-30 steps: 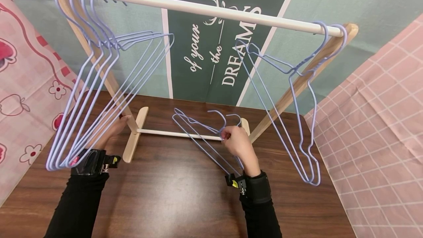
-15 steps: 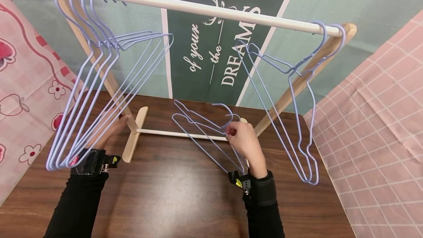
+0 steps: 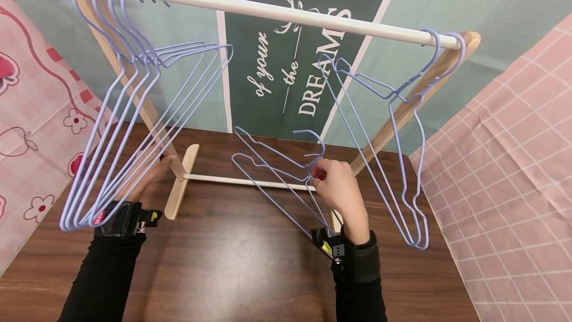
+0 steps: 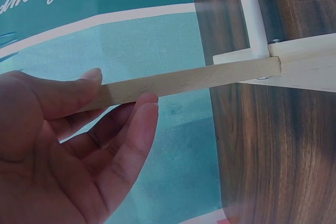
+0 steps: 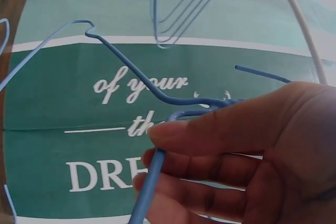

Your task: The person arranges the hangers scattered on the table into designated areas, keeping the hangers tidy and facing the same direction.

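My right hand [image 3: 339, 188] pinches a light-purple wire hanger [image 3: 286, 155] at its neck, thumb against fingers, with the hook pointing up and back. In the right wrist view the hanger's shoulder wire [image 5: 126, 62] runs out to the left from the thumb. Below it is a second wire hanger [image 3: 272, 201], low over the table and overlapping the held one; its neck is by my right hand. On the left, partly behind hanging hangers, my left hand [image 3: 154, 170] grips the wooden upright [image 4: 157, 84] of the clothes rack, thumb on one side and fingers on the other.
Several purple hangers [image 3: 134, 83] hang at the left end of the white top rail [image 3: 268, 11], and two hangers [image 3: 404, 153] at its right end. A white lower bar [image 3: 232, 180] joins the rack's wooden feet on the brown table [image 3: 237, 267]. Patterned cloths stand around.
My right hand has moved slightly right and up, raising the held hanger away from the one beneath; the gap between their shoulders has widened. My left hand stays on the upright.
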The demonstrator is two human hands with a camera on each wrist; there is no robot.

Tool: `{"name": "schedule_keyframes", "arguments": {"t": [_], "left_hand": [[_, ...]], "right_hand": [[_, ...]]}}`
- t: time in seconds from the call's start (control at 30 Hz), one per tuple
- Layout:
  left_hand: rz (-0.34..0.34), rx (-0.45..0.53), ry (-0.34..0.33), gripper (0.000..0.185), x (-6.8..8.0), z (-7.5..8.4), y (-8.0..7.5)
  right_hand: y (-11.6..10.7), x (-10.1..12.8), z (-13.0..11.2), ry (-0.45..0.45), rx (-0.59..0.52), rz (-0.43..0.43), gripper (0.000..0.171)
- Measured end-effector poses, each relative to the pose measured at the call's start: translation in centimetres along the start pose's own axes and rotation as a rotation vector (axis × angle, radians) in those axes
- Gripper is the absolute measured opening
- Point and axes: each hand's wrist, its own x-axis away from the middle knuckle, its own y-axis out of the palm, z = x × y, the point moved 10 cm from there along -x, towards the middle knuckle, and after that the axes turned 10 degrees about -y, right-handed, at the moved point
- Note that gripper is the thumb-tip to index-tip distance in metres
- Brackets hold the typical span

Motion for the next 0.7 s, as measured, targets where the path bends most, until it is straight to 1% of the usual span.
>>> {"name": "schedule_keyframes", "arguments": {"t": [0.13, 0.3, 0.47, 0.7], "left_hand": [[0.01, 0.024, 0.013, 0.02, 0.0, -0.1, 0.0], [0.016, 0.032, -0.003, 0.02, -0.1, -0.4, 0.0], [0.014, 0.021, -0.007, 0.02, -0.2, -0.4, 0.1], [0.029, 0.004, 0.03, 0.021, 0.1, 0.2, -0.3]], "right_hand": [[-0.7, -0.2, -0.2, 0.007, -0.011, 0.001, 0.007], [-2.0, -0.2, -0.6, 0.007, -0.018, 0.005, 0.008], [-3.8, -0.3, -1.1, 0.0, -0.01, 0.042, 0.008], [-5.9, -0.2, -1.7, 0.003, 0.009, 0.098, 0.006]]}}
